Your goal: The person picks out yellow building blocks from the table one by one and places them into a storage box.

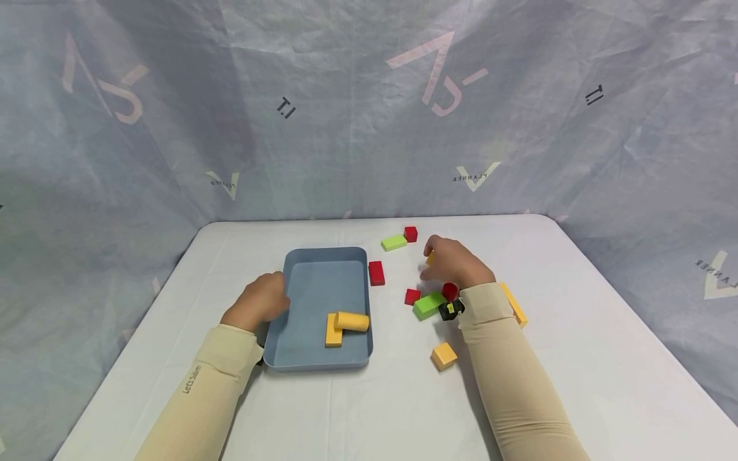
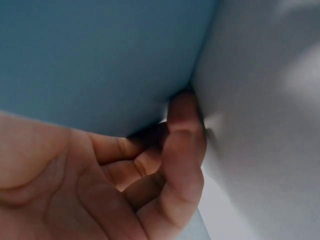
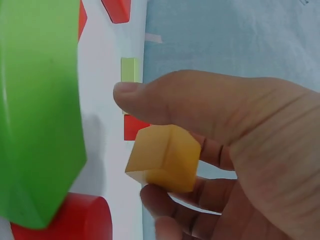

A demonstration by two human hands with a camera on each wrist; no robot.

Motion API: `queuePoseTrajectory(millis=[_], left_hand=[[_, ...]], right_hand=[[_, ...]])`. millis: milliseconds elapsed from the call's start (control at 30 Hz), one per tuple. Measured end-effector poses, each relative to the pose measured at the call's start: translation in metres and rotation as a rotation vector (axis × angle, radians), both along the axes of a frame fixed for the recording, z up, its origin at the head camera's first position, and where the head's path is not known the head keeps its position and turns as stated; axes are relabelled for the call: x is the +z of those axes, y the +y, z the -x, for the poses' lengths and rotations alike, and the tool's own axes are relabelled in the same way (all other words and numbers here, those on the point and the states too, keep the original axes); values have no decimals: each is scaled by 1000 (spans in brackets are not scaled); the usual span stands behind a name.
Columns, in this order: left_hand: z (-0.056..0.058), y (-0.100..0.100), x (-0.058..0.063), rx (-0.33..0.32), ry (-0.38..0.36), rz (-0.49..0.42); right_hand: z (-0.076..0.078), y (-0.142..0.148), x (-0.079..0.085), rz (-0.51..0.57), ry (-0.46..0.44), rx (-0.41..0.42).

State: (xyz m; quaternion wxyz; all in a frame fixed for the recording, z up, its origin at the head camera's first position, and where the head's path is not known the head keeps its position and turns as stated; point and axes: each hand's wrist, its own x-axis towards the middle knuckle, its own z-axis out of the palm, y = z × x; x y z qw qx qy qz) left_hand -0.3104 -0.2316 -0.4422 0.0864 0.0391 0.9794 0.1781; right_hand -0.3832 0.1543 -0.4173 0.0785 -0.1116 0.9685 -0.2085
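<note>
My left hand [image 1: 259, 302] grips the left rim of a blue-grey tray [image 1: 305, 365]; in the left wrist view its fingers [image 2: 185, 150] curl against the tray's outer wall [image 2: 100, 60]. Inside the tray, a yellow cylinder [image 1: 352, 321] leans on a yellow rectangular block [image 1: 333, 333]. Over the table right of the tray, my right hand [image 1: 458, 261] holds a yellow cube [image 3: 162, 157] between thumb and fingers; the head view shows only a sliver of it. Below that hand lie a green block [image 1: 428, 306], a red cylinder [image 1: 450, 292] and a small red block [image 1: 412, 296].
Against the tray's right side is a red rectangular block [image 1: 377, 273]. Farther back are a light green block [image 1: 394, 242] and a red cube [image 1: 410, 234]. Another yellow cube [image 1: 444, 356] sits nearer me, and a long yellow block [image 1: 513, 305] lies beyond the right sleeve.
</note>
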Motion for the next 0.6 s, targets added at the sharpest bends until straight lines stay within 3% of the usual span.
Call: queuePoseTrajectory(millis=[600], left_hand=[[-2,1,1,1,-8,-9]], right_hand=[[-3,-4,10,-1,132,34]])
